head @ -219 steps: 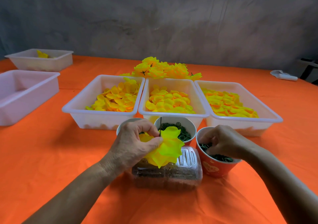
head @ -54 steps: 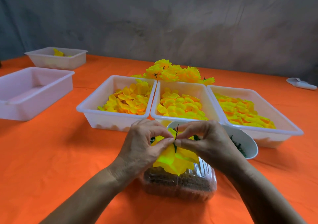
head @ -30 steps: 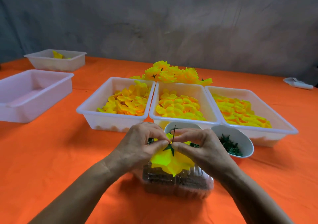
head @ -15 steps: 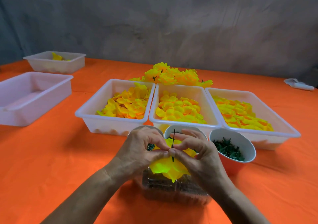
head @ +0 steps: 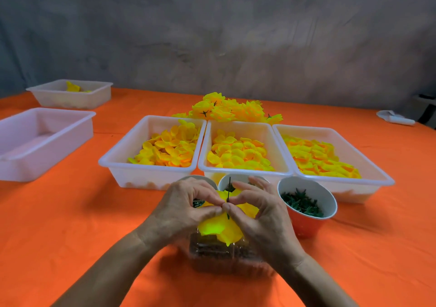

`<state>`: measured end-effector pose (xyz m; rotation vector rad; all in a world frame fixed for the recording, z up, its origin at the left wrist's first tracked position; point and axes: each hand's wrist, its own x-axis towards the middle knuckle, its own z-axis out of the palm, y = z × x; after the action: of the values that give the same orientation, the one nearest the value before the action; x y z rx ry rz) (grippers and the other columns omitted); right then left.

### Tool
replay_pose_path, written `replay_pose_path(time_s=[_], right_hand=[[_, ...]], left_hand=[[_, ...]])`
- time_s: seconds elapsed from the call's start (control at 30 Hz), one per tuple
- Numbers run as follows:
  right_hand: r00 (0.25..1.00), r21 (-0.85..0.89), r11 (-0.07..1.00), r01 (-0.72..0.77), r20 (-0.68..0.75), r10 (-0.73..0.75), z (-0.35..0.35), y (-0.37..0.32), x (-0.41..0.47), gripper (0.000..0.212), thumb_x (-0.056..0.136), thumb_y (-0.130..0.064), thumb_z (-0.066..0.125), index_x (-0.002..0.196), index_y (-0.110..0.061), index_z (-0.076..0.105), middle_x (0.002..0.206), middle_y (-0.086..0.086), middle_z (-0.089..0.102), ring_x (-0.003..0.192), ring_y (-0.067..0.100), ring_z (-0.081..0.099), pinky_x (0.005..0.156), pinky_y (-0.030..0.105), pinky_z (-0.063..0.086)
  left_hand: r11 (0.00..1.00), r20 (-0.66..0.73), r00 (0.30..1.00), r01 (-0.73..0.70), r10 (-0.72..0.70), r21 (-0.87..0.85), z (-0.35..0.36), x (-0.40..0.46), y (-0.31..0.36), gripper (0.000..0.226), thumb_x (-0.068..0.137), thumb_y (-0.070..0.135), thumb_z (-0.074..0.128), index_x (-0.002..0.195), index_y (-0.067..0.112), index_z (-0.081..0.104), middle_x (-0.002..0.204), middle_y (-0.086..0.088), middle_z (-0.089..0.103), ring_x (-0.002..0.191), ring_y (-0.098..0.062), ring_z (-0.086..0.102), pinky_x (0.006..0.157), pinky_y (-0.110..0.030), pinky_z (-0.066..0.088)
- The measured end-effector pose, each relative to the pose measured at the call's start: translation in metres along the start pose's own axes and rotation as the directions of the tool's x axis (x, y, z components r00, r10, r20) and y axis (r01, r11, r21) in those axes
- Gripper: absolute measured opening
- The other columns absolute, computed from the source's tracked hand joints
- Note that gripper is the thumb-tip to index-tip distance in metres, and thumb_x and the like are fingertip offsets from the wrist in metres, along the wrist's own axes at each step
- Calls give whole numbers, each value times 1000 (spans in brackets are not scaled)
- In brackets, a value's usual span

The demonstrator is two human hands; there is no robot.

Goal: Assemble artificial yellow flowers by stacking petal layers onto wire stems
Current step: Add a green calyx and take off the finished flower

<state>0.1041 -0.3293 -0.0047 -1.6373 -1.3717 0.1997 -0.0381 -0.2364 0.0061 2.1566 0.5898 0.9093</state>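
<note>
We are seating a petal layer on the stem; both hands meet at the centre of the view, just on the near side of the cups. Our left hand (head: 186, 206) pinches the flower (head: 220, 227) with thumb and forefinger pressed together at its middle, and our right hand (head: 256, 208) pinches the same spot from the 3 o'clock side, fingertips of the two hands touching around the wire stem (head: 229, 189); neither hand is spread.

To do this well, we judge, one pinch should hold the wire steady below the petals while the other slides the layer squarely down, pressing close to the hole so the thin fabric neither tears nor cocks to one side; a small twist should fan the petals evenly.

The stem's long axis stands nearly upright in the view, its free tip toward 12 o'clock, rising in front of the middle cup (head: 240, 180); the petals hang toward 6 o'clock over the clear box (head: 224, 257).

More layers wait in the three tubs at 12 o'clock, the centre tub (head: 243, 129) nearest; the red cup (head: 306, 221) of green pieces stands at 3 o'clock; finished flowers (head: 231, 109) are heaped beyond.
</note>
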Motion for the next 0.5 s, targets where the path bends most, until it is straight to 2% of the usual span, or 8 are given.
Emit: replay_pose_path(time_s=[0.07, 0.13, 0.2, 0.27, 0.37, 0.5], right_hand=[[1000, -70, 998, 4, -4, -5, 0, -3, 1, 4, 73, -23, 79, 75, -26, 76, 105, -19, 63, 119, 0, 39, 90, -1, 23], [1000, -91, 996, 10, -13, -11, 2, -5, 2, 3, 73, -26, 78, 72, -25, 75, 108, -17, 65, 120, 3, 40, 93, 5, 26], [1000, -92, 996, 15, -24, -18, 5, -5, 2, 3, 73, -28, 76, 72, -25, 75, 113, -14, 67, 123, 8, 41, 95, 8, 27], [999, -74, 997, 18, -41, -21, 7, -3, 2, 2, 74, -30, 76, 73, -28, 76, 113, -14, 67, 124, 8, 42, 94, 4, 26], [997, -14, 1000, 22, -71, -23, 10, 2, 0, 9, 73, -32, 78, 66, -28, 72, 111, -14, 68, 124, 7, 42, 94, 1, 23], [994, 51, 997, 51, -99, -46, 14, 10, 0, 18, 72, -27, 79, 62, -33, 66, 110, -16, 68, 126, 5, 40, 97, 8, 26]], left_hand=[[999, -14, 1000, 18, -18, -42, -3, -1, 3, 13, 70, 10, 80, 78, 20, 77, 85, 7, 71, 87, -1, 64, 81, -16, 47], [996, -68, 998, 9, -15, -94, -3, 0, 9, 11, 69, 24, 72, 79, 27, 74, 88, 8, 72, 89, -5, 66, 82, -22, 50], [995, -118, 993, -20, 9, -95, 1, 4, 16, 10, 68, 31, 75, 78, 27, 73, 83, 8, 70, 84, -7, 66, 76, -24, 51], [996, -140, 990, -40, 29, -80, 6, 8, 20, 10, 70, 24, 82, 73, 27, 73, 77, 8, 68, 78, -6, 64, 72, -24, 50], [996, -159, 987, -38, 25, -75, 10, 10, 17, 26, 72, 13, 80, 65, 34, 68, 73, 13, 67, 74, -5, 62, 70, -24, 48], [999, -149, 988, -35, 32, -17, 8, 14, 16, 29, 72, 13, 80, 60, 34, 64, 68, 13, 63, 75, -7, 60, 73, -26, 46]])
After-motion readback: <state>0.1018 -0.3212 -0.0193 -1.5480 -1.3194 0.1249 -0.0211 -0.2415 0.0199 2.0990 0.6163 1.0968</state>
